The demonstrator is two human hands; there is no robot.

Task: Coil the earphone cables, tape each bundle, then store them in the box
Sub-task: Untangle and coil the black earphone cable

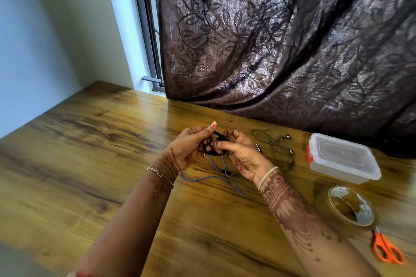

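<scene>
Two-handed grip on blue cable (211, 177) above desk (90, 164): left hand (189, 148) & right hand (240, 155) curled round it. Keep loops even, no kinks; wind trailing end in. 2nd cable (273, 141) lying by box (337, 168).

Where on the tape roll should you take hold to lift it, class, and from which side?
Pinch the wall of the tape roll from above, thumb outside, fingers down in the open core: it lies flat on the table, hole up. Probably take the left side, away from the scissors by its near right edge.
</scene>
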